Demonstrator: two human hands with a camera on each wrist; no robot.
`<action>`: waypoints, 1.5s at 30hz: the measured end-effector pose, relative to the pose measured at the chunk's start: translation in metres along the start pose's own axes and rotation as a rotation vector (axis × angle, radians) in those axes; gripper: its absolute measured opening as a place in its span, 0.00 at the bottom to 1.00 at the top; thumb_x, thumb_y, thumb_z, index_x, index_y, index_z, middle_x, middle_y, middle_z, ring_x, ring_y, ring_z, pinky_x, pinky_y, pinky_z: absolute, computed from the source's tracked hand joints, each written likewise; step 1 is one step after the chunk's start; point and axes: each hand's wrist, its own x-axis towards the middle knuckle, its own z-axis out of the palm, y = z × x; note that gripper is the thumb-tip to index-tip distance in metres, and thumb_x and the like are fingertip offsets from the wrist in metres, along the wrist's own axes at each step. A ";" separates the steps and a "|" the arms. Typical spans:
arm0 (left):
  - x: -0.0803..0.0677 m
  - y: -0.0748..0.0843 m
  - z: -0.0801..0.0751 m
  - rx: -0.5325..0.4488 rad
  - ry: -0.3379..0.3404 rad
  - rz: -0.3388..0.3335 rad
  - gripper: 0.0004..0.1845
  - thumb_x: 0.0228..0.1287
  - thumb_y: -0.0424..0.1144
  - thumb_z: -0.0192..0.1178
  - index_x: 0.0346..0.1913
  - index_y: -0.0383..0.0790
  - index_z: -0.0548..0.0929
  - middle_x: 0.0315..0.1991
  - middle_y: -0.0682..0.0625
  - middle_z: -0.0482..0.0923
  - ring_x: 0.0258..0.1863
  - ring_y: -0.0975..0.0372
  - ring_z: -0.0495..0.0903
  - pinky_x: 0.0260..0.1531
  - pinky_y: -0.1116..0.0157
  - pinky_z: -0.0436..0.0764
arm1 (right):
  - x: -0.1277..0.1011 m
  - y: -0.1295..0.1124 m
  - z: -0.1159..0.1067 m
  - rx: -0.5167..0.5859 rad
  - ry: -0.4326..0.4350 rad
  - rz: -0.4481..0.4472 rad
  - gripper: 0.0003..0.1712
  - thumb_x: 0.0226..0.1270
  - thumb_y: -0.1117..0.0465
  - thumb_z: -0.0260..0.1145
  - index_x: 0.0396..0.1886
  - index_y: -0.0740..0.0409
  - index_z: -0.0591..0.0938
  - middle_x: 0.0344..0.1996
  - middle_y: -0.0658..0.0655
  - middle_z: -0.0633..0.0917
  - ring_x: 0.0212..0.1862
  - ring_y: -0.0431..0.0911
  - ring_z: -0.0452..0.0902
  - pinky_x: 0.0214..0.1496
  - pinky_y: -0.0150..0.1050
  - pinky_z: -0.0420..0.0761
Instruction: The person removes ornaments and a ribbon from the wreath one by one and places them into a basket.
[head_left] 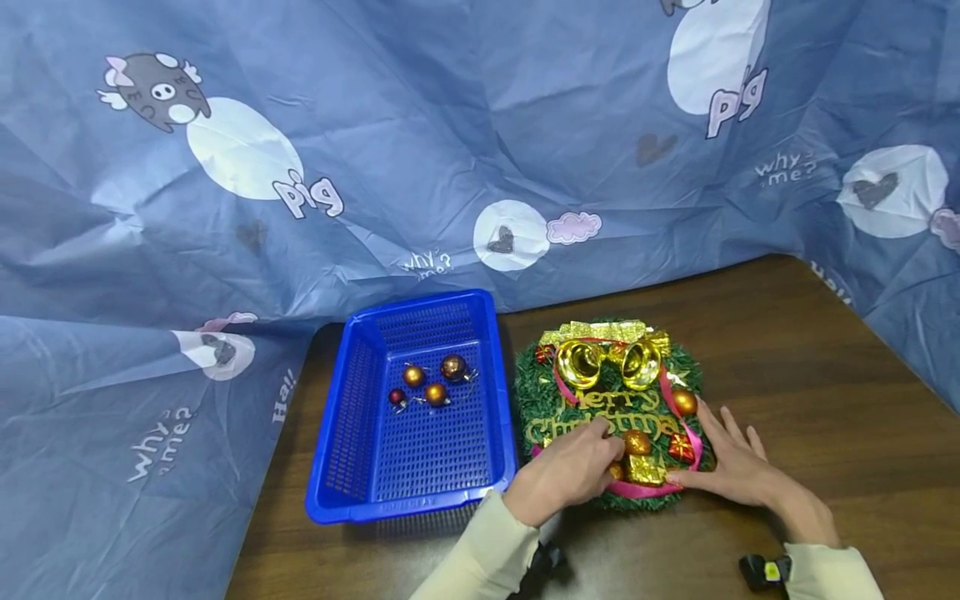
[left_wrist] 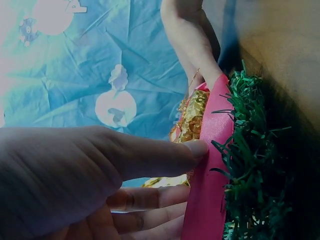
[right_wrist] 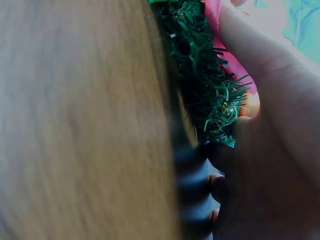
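A green tinsel wreath point(head_left: 528, 375) lies on the table, with gold "Merry Christmas" lettering point(head_left: 618, 400), two gold bells point(head_left: 641, 364) and a pink ribbon point(head_left: 637, 490). My left hand point(head_left: 566, 468) curls over its lower part, fingers at a small orange bauble point(head_left: 616, 471) that is mostly hidden. In the left wrist view the thumb point(left_wrist: 165, 156) overlaps the edge of the pink ribbon point(left_wrist: 215, 150). My right hand point(head_left: 738, 467) spreads along the right edge, thumb on the ribbon, index fingertip beside another orange bauble point(head_left: 684, 402). Gold and red gift-box ornaments point(head_left: 681, 447) sit between the hands.
Left of the wreath stands a blue plastic basket point(head_left: 318, 467) holding several orange, brown and dark red baubles point(head_left: 436, 394). Behind the brown wooden table point(head_left: 825, 400) hangs a blue patterned cloth point(head_left: 420, 125). A black band point(head_left: 763, 572) is at the right wrist.
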 end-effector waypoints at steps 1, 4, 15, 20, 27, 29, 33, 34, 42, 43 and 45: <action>0.000 0.000 0.000 -0.004 -0.004 0.000 0.07 0.56 0.44 0.67 0.34 0.48 0.81 0.33 0.54 0.71 0.26 0.68 0.70 0.27 0.75 0.72 | 0.000 0.000 0.000 -0.001 0.000 0.000 0.69 0.53 0.37 0.68 0.76 0.56 0.32 0.74 0.72 0.41 0.71 0.73 0.29 0.64 0.72 0.25; 0.000 0.001 0.001 -0.010 -0.016 0.003 0.06 0.56 0.43 0.67 0.36 0.49 0.82 0.34 0.54 0.71 0.26 0.69 0.69 0.26 0.76 0.72 | 0.000 0.000 0.000 -0.005 0.002 -0.002 0.69 0.53 0.37 0.68 0.76 0.57 0.33 0.73 0.72 0.41 0.71 0.73 0.29 0.64 0.72 0.26; -0.002 0.003 0.002 -0.018 -0.041 0.004 0.10 0.59 0.44 0.66 0.44 0.55 0.85 0.39 0.53 0.70 0.25 0.71 0.68 0.25 0.79 0.71 | -0.001 0.000 0.001 0.006 0.000 0.001 0.69 0.53 0.38 0.68 0.76 0.56 0.32 0.73 0.73 0.40 0.72 0.72 0.28 0.64 0.72 0.25; -0.003 0.003 0.003 -0.040 -0.050 -0.006 0.09 0.59 0.43 0.66 0.43 0.53 0.84 0.40 0.53 0.70 0.23 0.71 0.69 0.23 0.79 0.70 | 0.000 0.000 0.001 0.018 -0.004 0.002 0.68 0.53 0.38 0.69 0.76 0.55 0.32 0.73 0.74 0.41 0.72 0.72 0.28 0.64 0.71 0.25; -0.003 0.003 0.002 -0.093 -0.028 0.000 0.04 0.64 0.45 0.62 0.36 0.51 0.83 0.38 0.54 0.69 0.22 0.72 0.67 0.21 0.79 0.69 | 0.000 0.002 0.001 0.019 0.001 -0.006 0.68 0.53 0.38 0.69 0.76 0.56 0.32 0.73 0.73 0.40 0.72 0.72 0.28 0.64 0.71 0.24; -0.004 0.003 0.003 -0.087 -0.009 -0.002 0.05 0.66 0.46 0.59 0.34 0.51 0.81 0.38 0.54 0.69 0.21 0.72 0.67 0.20 0.79 0.68 | 0.000 0.002 0.002 0.016 0.002 -0.006 0.69 0.53 0.38 0.69 0.76 0.56 0.32 0.73 0.74 0.41 0.72 0.72 0.28 0.64 0.71 0.24; -0.005 0.004 0.005 -0.091 0.002 -0.015 0.04 0.67 0.43 0.58 0.35 0.50 0.81 0.38 0.53 0.68 0.19 0.72 0.66 0.17 0.79 0.67 | 0.000 0.001 0.002 0.012 0.004 -0.008 0.69 0.53 0.38 0.69 0.76 0.57 0.32 0.73 0.74 0.41 0.72 0.72 0.28 0.64 0.72 0.25; -0.005 0.004 0.005 -0.099 -0.004 -0.019 0.04 0.67 0.43 0.59 0.35 0.50 0.81 0.38 0.53 0.68 0.19 0.72 0.66 0.17 0.80 0.66 | 0.000 0.001 0.002 0.012 0.002 -0.007 0.69 0.53 0.38 0.69 0.76 0.57 0.32 0.73 0.74 0.41 0.72 0.72 0.28 0.64 0.72 0.25; -0.007 0.006 0.005 -0.120 -0.040 -0.033 0.09 0.61 0.46 0.64 0.41 0.50 0.81 0.42 0.53 0.68 0.20 0.72 0.66 0.18 0.81 0.66 | 0.000 0.000 0.001 0.022 0.000 -0.004 0.69 0.53 0.39 0.69 0.76 0.56 0.32 0.72 0.76 0.41 0.71 0.73 0.28 0.64 0.72 0.25; -0.007 0.005 0.005 -0.122 -0.039 -0.034 0.08 0.61 0.46 0.64 0.41 0.50 0.81 0.42 0.53 0.68 0.20 0.72 0.67 0.18 0.81 0.66 | 0.000 0.000 0.001 0.023 -0.001 -0.003 0.69 0.53 0.39 0.69 0.76 0.56 0.32 0.72 0.76 0.41 0.71 0.73 0.28 0.64 0.72 0.25; -0.006 0.005 0.004 -0.135 -0.033 -0.030 0.07 0.62 0.45 0.64 0.40 0.49 0.81 0.41 0.53 0.69 0.21 0.72 0.67 0.18 0.81 0.66 | 0.000 0.000 0.000 0.026 -0.004 0.001 0.69 0.53 0.39 0.69 0.76 0.56 0.32 0.72 0.76 0.41 0.71 0.73 0.27 0.64 0.72 0.25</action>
